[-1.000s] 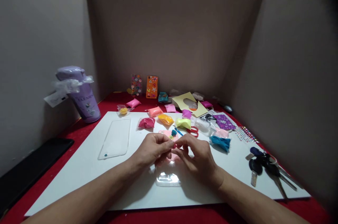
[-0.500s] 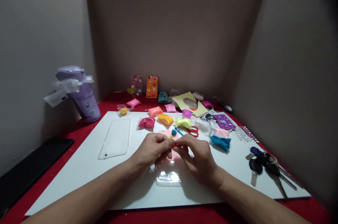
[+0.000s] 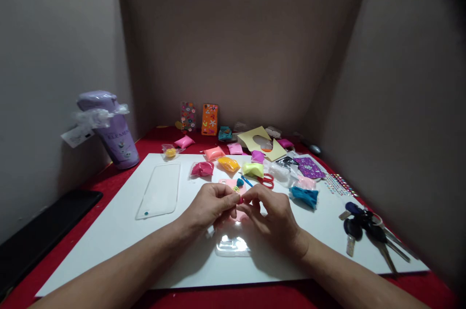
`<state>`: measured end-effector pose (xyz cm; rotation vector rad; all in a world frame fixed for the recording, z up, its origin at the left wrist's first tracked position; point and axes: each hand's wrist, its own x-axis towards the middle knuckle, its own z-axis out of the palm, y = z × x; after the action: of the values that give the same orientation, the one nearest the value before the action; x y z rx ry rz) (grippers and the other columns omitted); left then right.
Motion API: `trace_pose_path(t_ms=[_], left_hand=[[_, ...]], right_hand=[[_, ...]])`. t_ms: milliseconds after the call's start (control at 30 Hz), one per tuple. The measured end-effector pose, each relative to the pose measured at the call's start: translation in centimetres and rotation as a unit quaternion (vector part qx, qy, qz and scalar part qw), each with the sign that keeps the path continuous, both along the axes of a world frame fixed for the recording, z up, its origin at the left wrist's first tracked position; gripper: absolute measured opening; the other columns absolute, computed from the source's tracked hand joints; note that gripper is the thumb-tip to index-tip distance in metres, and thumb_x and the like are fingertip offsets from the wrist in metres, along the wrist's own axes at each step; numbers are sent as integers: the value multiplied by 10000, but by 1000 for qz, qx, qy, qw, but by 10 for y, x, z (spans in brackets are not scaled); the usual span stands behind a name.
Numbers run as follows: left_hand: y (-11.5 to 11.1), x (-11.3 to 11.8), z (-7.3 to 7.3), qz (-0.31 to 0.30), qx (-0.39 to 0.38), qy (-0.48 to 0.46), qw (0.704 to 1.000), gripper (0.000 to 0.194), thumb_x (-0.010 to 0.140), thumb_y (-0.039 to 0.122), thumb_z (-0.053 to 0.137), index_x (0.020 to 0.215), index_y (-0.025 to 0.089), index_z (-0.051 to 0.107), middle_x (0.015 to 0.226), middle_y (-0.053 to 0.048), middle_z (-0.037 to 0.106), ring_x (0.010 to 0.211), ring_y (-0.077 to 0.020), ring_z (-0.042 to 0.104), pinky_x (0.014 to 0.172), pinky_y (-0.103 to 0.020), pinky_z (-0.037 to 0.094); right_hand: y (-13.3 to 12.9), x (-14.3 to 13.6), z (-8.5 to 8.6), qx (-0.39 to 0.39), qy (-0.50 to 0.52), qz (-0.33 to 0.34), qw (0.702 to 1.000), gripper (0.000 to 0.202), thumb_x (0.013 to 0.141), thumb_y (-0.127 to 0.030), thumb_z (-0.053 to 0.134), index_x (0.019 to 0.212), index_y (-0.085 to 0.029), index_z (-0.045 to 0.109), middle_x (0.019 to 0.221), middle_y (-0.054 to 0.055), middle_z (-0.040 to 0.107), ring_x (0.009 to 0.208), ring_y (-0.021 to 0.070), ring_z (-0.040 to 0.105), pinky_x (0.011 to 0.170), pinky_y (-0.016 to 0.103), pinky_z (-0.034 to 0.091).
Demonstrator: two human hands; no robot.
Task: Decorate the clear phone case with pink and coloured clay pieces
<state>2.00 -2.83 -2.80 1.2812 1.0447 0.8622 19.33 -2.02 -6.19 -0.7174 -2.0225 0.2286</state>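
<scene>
My left hand [image 3: 214,204] and my right hand [image 3: 271,214] meet over a clear phone case [image 3: 233,246]. Between their fingertips is a small crimson piece of modelling clay [image 3: 241,199]; both hands are closed in a pinch on it. The upper part of the case is covered in pale pink [image 3: 227,182], partly hidden by my fingers. A dark teal lump [image 3: 240,182] and thin yellow strips [image 3: 236,189] lie on that pink area. Just beyond my right fingers are a blue tool [image 3: 246,180] and red-handled scissors [image 3: 267,181].
Wrapped clay packets, crimson [image 3: 202,169], orange [image 3: 228,164], yellow [image 3: 253,169] and blue [image 3: 305,197], lie across the white board [image 3: 109,250]. Another clear case [image 3: 159,192] is at left. Keys [image 3: 366,229] sit at right; a purple tumbler [image 3: 118,139] stands back left.
The right fingertips have shifted slightly away from the left ones, and more of the crimson clay now shows between them. Everything else on the board stays where it was.
</scene>
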Motion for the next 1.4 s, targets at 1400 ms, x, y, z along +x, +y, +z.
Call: trace_pose_path(t_ms=[1400], left_hand=[[0, 1, 0, -2, 1, 5, 1000, 383, 709, 494, 659, 613, 145, 533, 431, 42, 519, 311, -46, 368, 331, -184, 204]], right_hand=[[-2, 0, 3, 7, -13, 3, 1000, 37, 864, -212, 566, 870, -181, 584, 702, 18, 603, 558, 123, 522, 522, 238, 419]])
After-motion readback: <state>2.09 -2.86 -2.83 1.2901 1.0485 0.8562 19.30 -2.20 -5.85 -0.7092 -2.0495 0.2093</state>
